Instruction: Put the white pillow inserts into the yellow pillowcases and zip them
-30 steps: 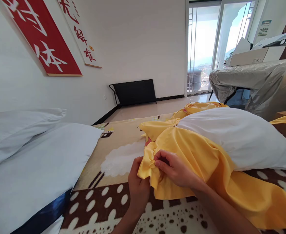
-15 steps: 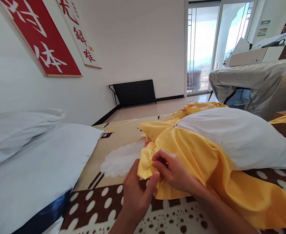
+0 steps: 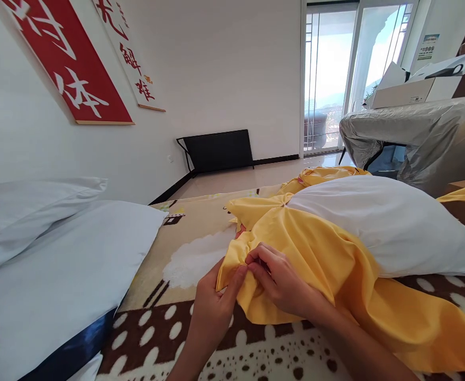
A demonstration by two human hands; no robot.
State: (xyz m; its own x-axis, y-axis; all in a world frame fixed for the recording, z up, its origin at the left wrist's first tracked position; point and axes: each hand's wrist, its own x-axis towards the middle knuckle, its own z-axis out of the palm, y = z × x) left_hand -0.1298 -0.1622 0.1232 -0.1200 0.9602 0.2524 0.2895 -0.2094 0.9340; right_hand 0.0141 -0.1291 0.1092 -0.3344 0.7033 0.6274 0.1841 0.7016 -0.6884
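A yellow pillowcase [image 3: 307, 238] lies bunched and draped against a white pillow [image 3: 383, 217], gathered at one point near the pillow's left tip. My left hand [image 3: 215, 299] holds the hem at the left end, its thumb pressed on top and its fingers behind the cloth. Close beside it, my right hand [image 3: 275, 278] pinches a gathered fold between thumb and fingertips. The two hands' fingertips nearly meet at this fold. Any small fastener between them is hidden by the fingers.
A patterned blanket [image 3: 196, 262] with brown and white dots lies beneath everything. On the left are stacked white pillows [image 3: 69, 264] with a dark blue band. A black folded frame [image 3: 218, 151] leans on the wall. A covered table [image 3: 399, 121] carries boxes at the right.
My left hand has closed its thumb onto the cloth, where it was apart from the fingers before. The hem's end has shifted slightly left and down. My right hand keeps its pinch.
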